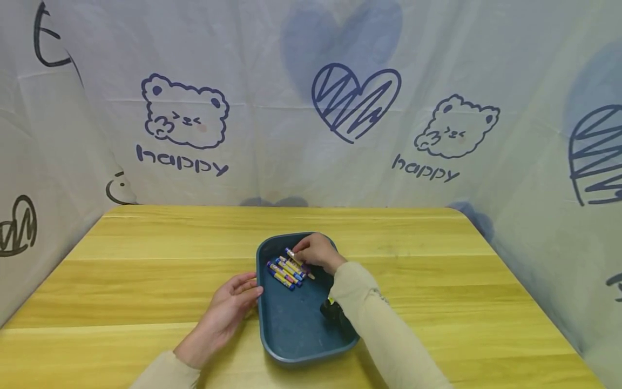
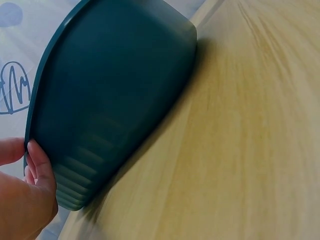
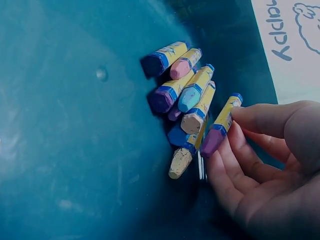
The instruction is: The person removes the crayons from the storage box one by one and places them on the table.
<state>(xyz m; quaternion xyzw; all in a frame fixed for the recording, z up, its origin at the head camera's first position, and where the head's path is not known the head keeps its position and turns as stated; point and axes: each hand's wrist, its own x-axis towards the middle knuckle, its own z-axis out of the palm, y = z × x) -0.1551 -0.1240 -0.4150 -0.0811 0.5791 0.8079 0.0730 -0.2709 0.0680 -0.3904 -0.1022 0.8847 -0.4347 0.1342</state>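
A dark teal tray sits on the table with several crayons in yellow wrappers heaped in its far part. My left hand pinches the tray's left rim between thumb and fingers, plain in the left wrist view. Inside the tray, my right hand pinches a purple crayon between thumb and fingers. It is just beside the heap, where a light blue crayon, a pink crayon and a cream-tipped crayon lie across or against others.
A black object lies at the tray's right side, partly hidden by the right sleeve; its kind is unclear. The wood-grain table extends around the tray. A printed curtain hangs behind it.
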